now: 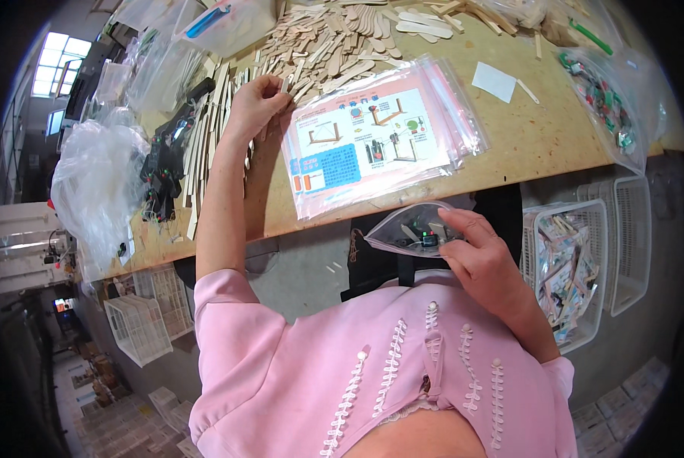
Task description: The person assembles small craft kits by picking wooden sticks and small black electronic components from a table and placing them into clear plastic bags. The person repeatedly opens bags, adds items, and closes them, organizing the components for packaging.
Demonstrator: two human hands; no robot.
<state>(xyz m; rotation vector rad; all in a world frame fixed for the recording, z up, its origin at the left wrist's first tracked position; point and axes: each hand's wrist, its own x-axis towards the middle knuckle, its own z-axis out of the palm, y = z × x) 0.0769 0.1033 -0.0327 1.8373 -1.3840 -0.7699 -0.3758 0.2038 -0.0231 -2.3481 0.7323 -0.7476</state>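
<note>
My left hand (256,103) reaches out over the wooden workbench (525,145) and pinches a few thin wooden sticks (284,85) at the near edge of a big pile of wooden sticks (334,42). My right hand (483,256) stays close to my body below the bench edge. It holds a small clear zip bag (410,233) with small parts and short sticks inside. A stack of clear bags with printed instruction sheets (376,137) lies on the bench between the two hands.
Long wooden strips (204,130) and a heap of black wired parts (162,164) lie at the left, beside crumpled clear plastic (93,191). A bag of small green and red parts (605,99) sits at the right. White baskets (578,267) with filled bags stand under the bench.
</note>
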